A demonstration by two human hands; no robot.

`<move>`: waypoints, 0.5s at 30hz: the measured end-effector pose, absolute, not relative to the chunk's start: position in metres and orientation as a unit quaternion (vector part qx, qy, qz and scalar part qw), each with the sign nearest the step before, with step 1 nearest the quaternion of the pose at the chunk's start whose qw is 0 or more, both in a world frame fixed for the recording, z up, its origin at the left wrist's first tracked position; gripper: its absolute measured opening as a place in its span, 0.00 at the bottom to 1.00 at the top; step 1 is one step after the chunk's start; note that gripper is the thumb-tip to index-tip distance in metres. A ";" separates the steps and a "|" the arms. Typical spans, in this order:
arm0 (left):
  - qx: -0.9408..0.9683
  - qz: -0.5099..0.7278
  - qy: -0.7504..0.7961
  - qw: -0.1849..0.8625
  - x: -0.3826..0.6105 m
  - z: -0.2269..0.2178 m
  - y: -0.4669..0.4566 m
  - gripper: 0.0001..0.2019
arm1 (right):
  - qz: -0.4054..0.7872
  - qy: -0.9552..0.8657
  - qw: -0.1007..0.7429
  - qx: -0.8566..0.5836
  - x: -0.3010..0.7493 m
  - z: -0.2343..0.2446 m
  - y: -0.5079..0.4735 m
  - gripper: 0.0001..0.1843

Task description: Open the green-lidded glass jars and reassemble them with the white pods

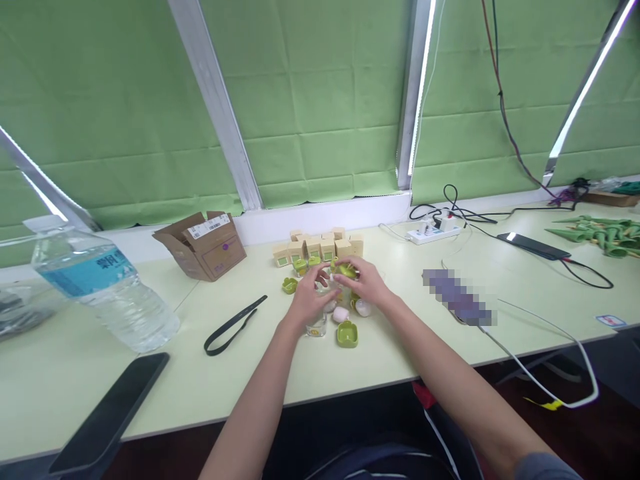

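Note:
Over a cluster of small items, my left hand [311, 299] and my right hand [367, 281] meet with curled fingers. A small pale piece lies between the fingertips, too small to name. A green piece [347, 269] shows at my right fingers; whether they grip it is unclear. Nearest me is a green square dish [347, 335], with a pinkish-white rounded piece [341, 315] just behind it. A small clear glass jar [316, 327] stands below my left hand. Another white rounded piece [363, 307] sits under my right wrist. A green dish [289, 285] lies left of my fingers.
Several small cream boxes [327, 249] stand behind my hands. An open cardboard box [210, 250], a black strap [233, 327], a large water bottle [110, 293] and a dark phone [113, 407] are leftward. A power strip [434, 233] and cabled phones [533, 246] lie rightward.

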State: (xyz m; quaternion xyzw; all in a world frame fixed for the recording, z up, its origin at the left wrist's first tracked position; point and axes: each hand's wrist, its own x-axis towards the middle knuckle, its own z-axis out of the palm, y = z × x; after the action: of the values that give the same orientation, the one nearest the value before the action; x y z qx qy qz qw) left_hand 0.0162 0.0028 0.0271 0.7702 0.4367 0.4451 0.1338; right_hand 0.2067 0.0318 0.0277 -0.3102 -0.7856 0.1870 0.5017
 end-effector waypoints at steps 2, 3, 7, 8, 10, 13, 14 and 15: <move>0.784 0.432 0.426 0.134 0.017 0.028 0.001 0.30 | 0.202 -0.800 0.488 -0.285 0.197 0.026 0.027 0.19; 0.788 0.427 0.423 0.131 0.016 0.028 0.001 0.31 | 0.205 -0.804 0.484 -0.280 0.194 0.025 0.026 0.20; 0.797 0.412 0.425 0.117 0.016 0.027 0.002 0.33 | 0.223 -0.801 0.472 -0.292 0.192 0.021 0.026 0.23; 0.798 0.411 0.427 0.113 0.016 0.027 0.003 0.33 | 0.234 -0.798 0.470 -0.295 0.193 0.021 0.026 0.23; 0.797 0.411 0.430 0.107 0.016 0.026 0.003 0.31 | 0.261 -0.787 0.472 -0.298 0.194 0.023 0.025 0.23; 0.791 0.420 0.434 0.096 0.017 0.026 0.004 0.25 | 0.305 -0.766 0.484 -0.294 0.196 0.025 0.024 0.24; 0.788 0.425 0.435 0.092 0.017 0.026 0.004 0.24 | 0.315 -0.760 0.486 -0.294 0.197 0.026 0.024 0.24; 0.785 0.430 0.436 0.088 0.017 0.026 0.004 0.23 | 0.321 -0.758 0.485 -0.296 0.198 0.026 0.024 0.23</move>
State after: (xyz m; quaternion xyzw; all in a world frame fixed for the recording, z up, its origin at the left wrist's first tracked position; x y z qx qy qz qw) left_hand 0.0167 0.0039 0.0258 0.7853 0.4362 0.4303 0.0880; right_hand 0.1981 0.0238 0.0257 -0.2960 -0.7581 0.3205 0.4848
